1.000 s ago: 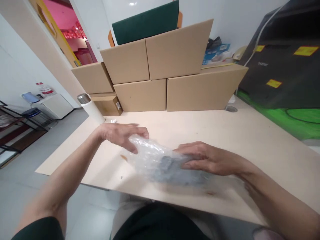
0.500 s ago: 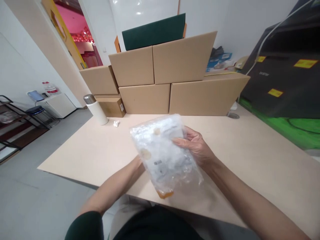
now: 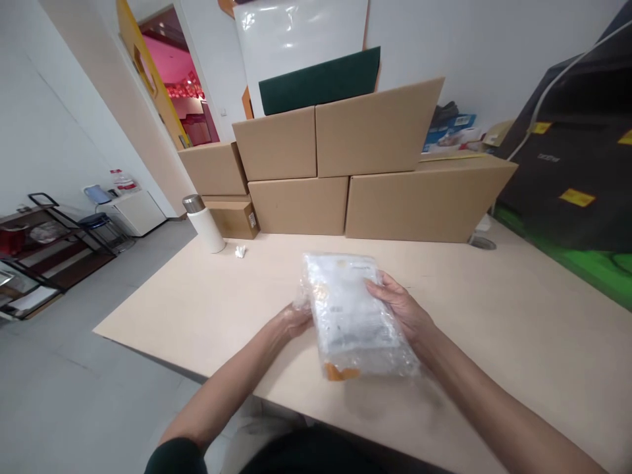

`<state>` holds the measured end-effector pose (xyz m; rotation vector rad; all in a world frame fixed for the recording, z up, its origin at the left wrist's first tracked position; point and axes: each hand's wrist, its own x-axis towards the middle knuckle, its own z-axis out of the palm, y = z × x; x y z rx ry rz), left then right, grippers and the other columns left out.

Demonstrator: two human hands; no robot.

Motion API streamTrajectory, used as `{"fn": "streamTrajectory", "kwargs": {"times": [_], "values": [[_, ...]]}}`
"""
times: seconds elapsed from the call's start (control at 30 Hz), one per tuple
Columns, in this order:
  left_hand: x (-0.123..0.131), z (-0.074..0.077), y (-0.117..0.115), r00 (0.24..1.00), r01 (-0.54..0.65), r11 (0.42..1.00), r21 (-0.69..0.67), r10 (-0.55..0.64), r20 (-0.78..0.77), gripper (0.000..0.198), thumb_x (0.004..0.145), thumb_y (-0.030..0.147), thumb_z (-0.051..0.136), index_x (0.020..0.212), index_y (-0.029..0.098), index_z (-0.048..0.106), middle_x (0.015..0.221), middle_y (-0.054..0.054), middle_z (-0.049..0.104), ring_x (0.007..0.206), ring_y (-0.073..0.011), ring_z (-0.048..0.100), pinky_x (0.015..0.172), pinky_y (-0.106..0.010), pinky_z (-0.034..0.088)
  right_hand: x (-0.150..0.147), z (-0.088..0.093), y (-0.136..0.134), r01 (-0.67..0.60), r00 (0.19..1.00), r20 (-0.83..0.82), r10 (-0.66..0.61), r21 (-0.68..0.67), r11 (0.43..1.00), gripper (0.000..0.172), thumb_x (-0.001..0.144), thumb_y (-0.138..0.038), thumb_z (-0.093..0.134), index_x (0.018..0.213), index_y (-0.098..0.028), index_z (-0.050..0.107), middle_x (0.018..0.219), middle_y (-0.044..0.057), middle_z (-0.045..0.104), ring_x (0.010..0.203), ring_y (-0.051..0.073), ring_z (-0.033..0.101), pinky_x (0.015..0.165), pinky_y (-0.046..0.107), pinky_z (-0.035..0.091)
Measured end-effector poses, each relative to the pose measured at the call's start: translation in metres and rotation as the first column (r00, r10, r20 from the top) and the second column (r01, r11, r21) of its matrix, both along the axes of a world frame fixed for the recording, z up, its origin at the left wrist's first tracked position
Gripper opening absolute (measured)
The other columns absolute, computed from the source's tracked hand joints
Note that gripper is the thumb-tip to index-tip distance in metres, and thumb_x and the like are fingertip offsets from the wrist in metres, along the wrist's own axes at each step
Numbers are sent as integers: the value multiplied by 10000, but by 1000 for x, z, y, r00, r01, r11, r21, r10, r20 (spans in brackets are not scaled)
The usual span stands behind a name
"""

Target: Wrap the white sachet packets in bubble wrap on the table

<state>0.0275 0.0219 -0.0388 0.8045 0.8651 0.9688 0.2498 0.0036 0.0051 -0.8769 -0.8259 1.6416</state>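
A clear plastic bag point(image 3: 355, 316) with a white, printed flat packet inside is held up over the table's near half. An orange patch shows at its lower left corner. My right hand point(image 3: 402, 303) grips its right edge, thumb on the front face and the other fingers behind. At the bag's left side is my left hand point(image 3: 296, 319), closed at the crinkled plastic, its fingertips mostly hidden behind the bag. Small print on the packet is too blurred to read.
On the pale table point(image 3: 197, 296), a white flask point(image 3: 207, 227) and a crumpled white tissue point(image 3: 240, 251) stand at the back left. Cardboard boxes point(image 3: 296, 207) are stacked along the back edge, a dark green box point(image 3: 320, 82) on top. A covered black object point(image 3: 557, 164) is at right.
The bag has shifted right in the view and turned more upright. My left hand has come out partly from behind it. The camera view has tilted and shifted a little.
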Motion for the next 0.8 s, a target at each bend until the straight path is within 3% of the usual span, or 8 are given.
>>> {"fn": "streamTrajectory", "kwargs": {"times": [0.17, 0.23, 0.3, 0.4, 0.5, 0.63, 0.7, 0.8], "values": [[-27, 29, 6, 983, -185, 981, 57, 184, 25, 512, 841, 630, 621, 1042, 161, 660, 949, -70, 710, 754, -138, 663, 676, -231, 518, 7, -4, 5, -9, 1000, -18, 8, -82, 997, 458, 624, -296, 851, 1017, -263, 616, 928, -3, 753, 777, 218, 730, 693, 346, 589], [-23, 41, -4, 995, -97, 987, 128, 96, 14, 677, 770, 709, 645, 1186, 176, 609, 1129, -105, 685, 943, -208, 673, 752, -278, 536, 2, -4, 6, -10, 1000, -12, 9, -91, 996, 458, 628, -299, 851, 1018, -262, 615, 910, -5, 752, 761, 215, 729, 678, 340, 588], [-10, 48, -16, 999, 10, 983, 185, -4, -33, 798, 666, 607, 806, 1295, 203, 526, 1312, -124, 607, 1140, -285, 614, 854, -332, 532, -4, -6, 7, 20, 1000, -7, -20, -89, 996, 469, 623, -314, 854, 1019, -264, 609, 886, -10, 748, 743, 215, 724, 666, 344, 587], [12, 44, -25, 997, -5, 988, 152, 16, -71, 918, 616, 375, 893, 1373, 195, 407, 1388, -165, 539, 1220, -324, 563, 956, -391, 496, -9, -15, 12, 109, 994, 37, -106, -67, 992, 467, 632, -355, 848, 1017, -266, 599, 865, -12, 736, 716, 217, 709, 637, 350, 583], [24, 22, -15, 986, -94, 988, 119, 109, -123, 995, 665, 382, 835, 1453, 155, 271, 1369, -213, 528, 1200, -345, 570, 981, -453, 478, -8, -36, 24, 239, 952, 199, -231, -12, 971, 458, 651, -416, 822, 1006, -265, 575, 960, 25, 721, 811, 241, 705, 681, 366, 590], [26, -5, 5, 874, -93, 956, 278, 212, -437, 971, 805, 469, 677, 1538, 175, 111, 1437, -187, 470, 1341, -334, 447, 1123, -482, 339, -8, -66, 41, 352, 739, 554, -383, 167, 921, 634, 744, -563, 682, 1233, -221, 467, 1309, 158, 582, 1187, 327, 594, 959, 484, 521], [23, -8, 9, 740, 17, 921, 389, 250, -624, 854, 857, 472, 595, 1537, 147, 194, 1486, -202, 400, 1393, -347, 369, 1168, -474, 260, -11, -76, 45, 314, 563, 659, -499, 388, 867, 709, 814, -577, 576, 1365, -173, 387, 1422, 208, 479, 1331, 360, 468, 1074, 563, 405], [20, -6, 7, 492, 147, 875, 461, 339, -802, 761, 885, 444, 527, 1520, 100, 283, 1514, -242, 326, 1395, -395, 331, 1163, -522, 221, -14, -84, 45, 130, 339, 668, -663, 665, 736, 597, 934, -501, 407, 1419, -154, 392, 1514, 208, 382, 1441, 351, 316, 1159, 597, 257]]}}
